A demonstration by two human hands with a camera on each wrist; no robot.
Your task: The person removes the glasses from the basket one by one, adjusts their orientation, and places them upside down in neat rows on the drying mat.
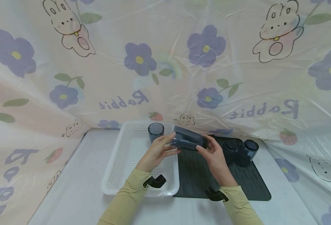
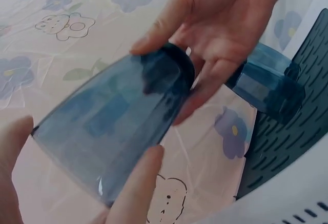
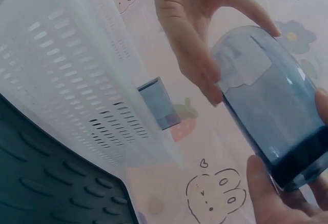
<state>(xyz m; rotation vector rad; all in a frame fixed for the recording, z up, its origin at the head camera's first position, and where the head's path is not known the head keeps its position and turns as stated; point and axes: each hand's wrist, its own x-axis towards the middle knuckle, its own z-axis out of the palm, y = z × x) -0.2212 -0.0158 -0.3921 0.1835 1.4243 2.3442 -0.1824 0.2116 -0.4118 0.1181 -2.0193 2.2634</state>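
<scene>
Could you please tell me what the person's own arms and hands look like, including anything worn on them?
The left sleeve and right sleeve are plain, pale yellow-green and long. The left wrist device and right wrist device are black and curved. The left hand and right hand wear no gloves.

Held glass point(image 1: 188, 138) partly hidden, basket point(image 3: 82, 55) cropped in wrist views

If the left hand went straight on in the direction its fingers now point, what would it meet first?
It would meet the held blue glass first: the left hand is touching one end of it. Beyond that probably comes the right hand, at the other end, though depth is unclear.
</scene>
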